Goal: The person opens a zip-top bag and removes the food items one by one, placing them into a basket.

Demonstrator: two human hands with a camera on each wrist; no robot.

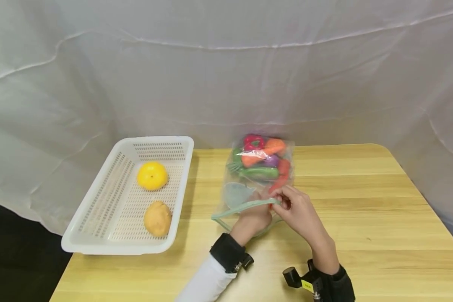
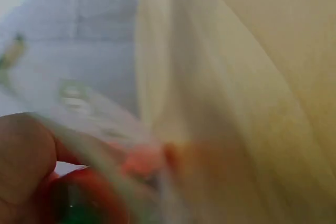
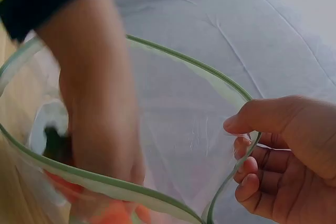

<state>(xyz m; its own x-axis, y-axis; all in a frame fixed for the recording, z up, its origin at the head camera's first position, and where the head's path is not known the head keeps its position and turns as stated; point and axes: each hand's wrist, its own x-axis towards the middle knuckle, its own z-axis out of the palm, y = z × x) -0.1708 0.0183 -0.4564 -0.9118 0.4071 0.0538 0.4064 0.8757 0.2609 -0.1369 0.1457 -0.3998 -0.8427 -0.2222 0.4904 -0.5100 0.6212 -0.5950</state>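
Pinching the green-edged rim just right of frame centre, the right hand (image 1: 300,212) holds the clear bag (image 1: 258,176) open. The left hand (image 1: 253,218) is plunged through the mouth, wrist deep; whether its fingers grip anything I cannot tell. The bag lies lengthwise away from the person, with toy vegetables (image 1: 262,161) heaped at its far end, just beyond the left hand. At left, a white basket (image 1: 98,209) holds an orange (image 1: 152,175) and a potato (image 1: 157,218).

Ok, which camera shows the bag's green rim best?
The right wrist view: the green rim loops sharply around the left hand. The head view shows it small and distant; the left wrist view is a blur.
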